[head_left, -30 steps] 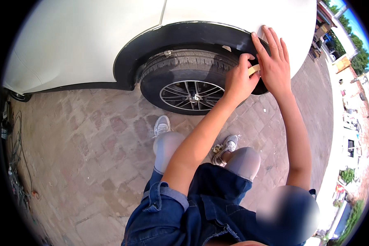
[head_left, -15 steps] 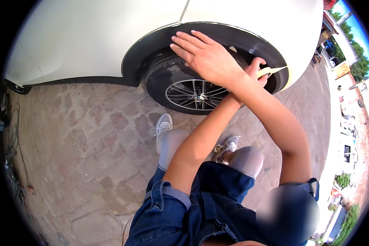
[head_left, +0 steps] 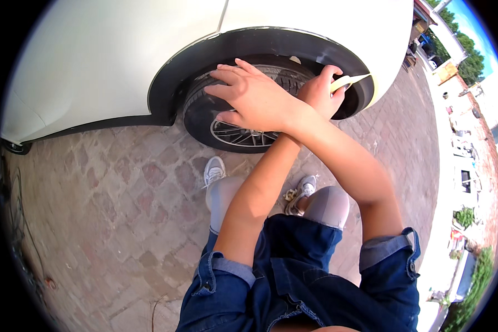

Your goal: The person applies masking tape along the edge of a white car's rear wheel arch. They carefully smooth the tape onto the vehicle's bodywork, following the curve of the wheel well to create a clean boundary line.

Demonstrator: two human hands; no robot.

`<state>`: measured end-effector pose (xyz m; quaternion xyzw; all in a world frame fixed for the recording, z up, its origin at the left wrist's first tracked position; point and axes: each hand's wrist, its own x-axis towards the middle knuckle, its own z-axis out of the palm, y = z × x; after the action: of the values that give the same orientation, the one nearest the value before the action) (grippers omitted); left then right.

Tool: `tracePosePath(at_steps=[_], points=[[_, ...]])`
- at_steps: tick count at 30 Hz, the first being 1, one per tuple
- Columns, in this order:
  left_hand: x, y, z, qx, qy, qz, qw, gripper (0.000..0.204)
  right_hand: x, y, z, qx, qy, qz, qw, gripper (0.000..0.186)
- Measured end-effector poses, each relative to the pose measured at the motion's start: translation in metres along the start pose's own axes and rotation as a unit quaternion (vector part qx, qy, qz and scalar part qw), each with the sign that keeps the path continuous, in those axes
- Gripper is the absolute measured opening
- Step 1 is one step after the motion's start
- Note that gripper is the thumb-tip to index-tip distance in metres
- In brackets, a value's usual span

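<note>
I have the left hand [head_left: 317, 93] gripping a roll of yellow tape [head_left: 342, 82] at the right side of the wheel arch [head_left: 239, 43]. From the roll a short strip runs out to the arch's outer edge, and yellow shows along that edge just below where the strip meets it. The right hand [head_left: 253, 99] grips nothing: I see it open, palm down, fingers spread, in front of the tyre [head_left: 198, 119]. Whether its fingertips touch the rubber, I cannot tell from my camera. The forearms cross, the right one lying over the left, and the right hand hides part of the spoked rim [head_left: 233, 134].

Around the black arch I see the white car body [head_left: 116, 61], with a narrow panel gap coming down to the trim from above. Below the hands is stone paving [head_left: 127, 193], where two pale shoes [head_left: 214, 170] stand near the wheel. Blue denim [head_left: 304, 254] fills my lower view, its cuffs rolled on both arms. At far right I get a green bush [head_left: 463, 217].
</note>
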<state>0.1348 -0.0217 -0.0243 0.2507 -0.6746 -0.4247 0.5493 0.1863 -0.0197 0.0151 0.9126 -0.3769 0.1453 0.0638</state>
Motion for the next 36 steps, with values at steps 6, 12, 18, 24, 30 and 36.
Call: tracePosePath(at_steps=[6,12,18,24,30,36], points=[[-0.005,-0.002,-0.012,-0.006,0.06,0.057,0.997,0.028,-0.012,-0.025,-0.085,0.037,0.249,0.055,0.966,0.014],[-0.003,0.007,-0.002,-0.005,0.005,0.018,1.0,0.023,-0.086,-0.016,-0.123,0.111,0.51,0.192,0.831,0.028],[-0.007,0.009,-0.005,-0.045,0.052,0.031,0.997,0.026,-0.144,0.049,-0.085,0.293,0.619,0.294,0.667,0.013],[-0.005,0.024,-0.007,-0.074,0.018,-0.01,0.997,0.029,-0.174,0.1,-0.008,0.164,0.637,0.418,0.626,0.022],[-0.01,0.034,0.003,-0.111,0.072,0.017,0.991,0.035,-0.165,0.086,0.009,0.321,0.445,0.409,0.729,0.04],[-0.009,0.059,0.006,-0.13,0.068,0.004,0.989,0.037,-0.145,0.077,0.011,0.477,0.472,0.342,0.657,0.02]])
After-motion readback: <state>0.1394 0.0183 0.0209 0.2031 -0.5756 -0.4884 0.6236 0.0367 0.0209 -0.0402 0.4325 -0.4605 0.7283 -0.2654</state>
